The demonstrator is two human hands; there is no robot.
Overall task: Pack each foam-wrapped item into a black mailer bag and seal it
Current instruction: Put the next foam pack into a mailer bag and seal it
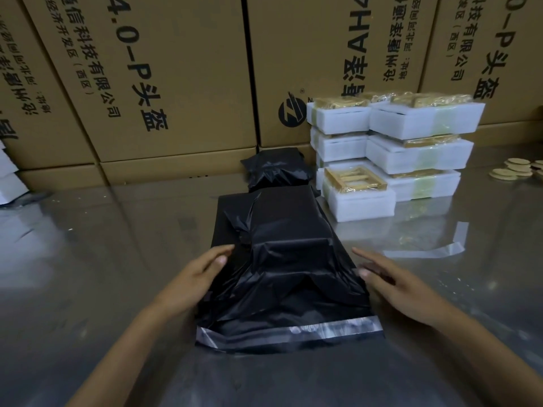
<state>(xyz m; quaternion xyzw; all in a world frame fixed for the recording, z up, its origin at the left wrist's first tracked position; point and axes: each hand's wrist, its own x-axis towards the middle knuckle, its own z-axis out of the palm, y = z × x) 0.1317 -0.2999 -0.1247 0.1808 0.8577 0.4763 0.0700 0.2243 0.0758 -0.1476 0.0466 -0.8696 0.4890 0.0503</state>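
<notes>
A black mailer bag [282, 259] lies in the middle of the steel table with a boxy item bulging inside it. Its open end faces me, with the shiny adhesive strip [293, 330] exposed along the flap. My left hand [194, 277] rests flat against the bag's left side, fingers apart. My right hand [396, 280] touches the bag's right edge, fingers stretched out. A packed black bag [276, 171] lies behind it. Several foam-wrapped items [393, 142] are stacked at the back right.
Large cardboard boxes [147, 83] form a wall along the table's far edge. A peeled clear liner strip [426, 249] lies right of the bag. Several round tan discs [514, 170] sit at the far right. White foam pieces [8, 183] show at the left edge.
</notes>
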